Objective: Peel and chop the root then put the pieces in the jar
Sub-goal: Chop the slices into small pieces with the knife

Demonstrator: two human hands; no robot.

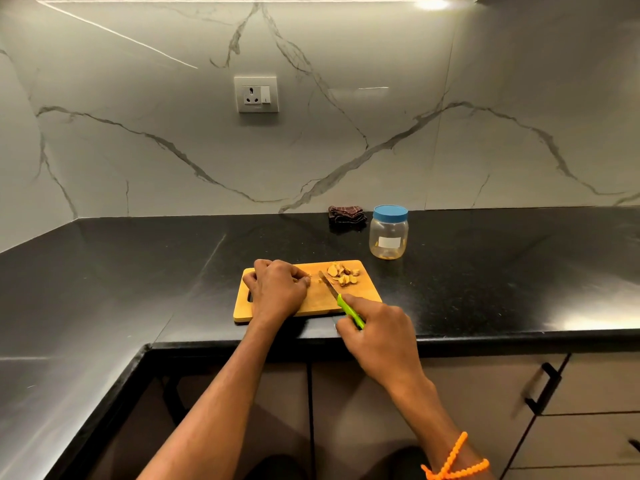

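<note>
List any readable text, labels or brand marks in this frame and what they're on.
None readable.
Jar: white label on the front, appears blank or too blurred to read.
Wall socket: no legible marking.
Knife and cutting board: no visible print.

No readable text, brand, number or sign anywhere. Only a blank white label on the front of the clear jar, far right of the cutting board, with nothing legible on it. On the wall socket plate, far centre, a tiny mark beneath the outlet, too small to make out.
</note>
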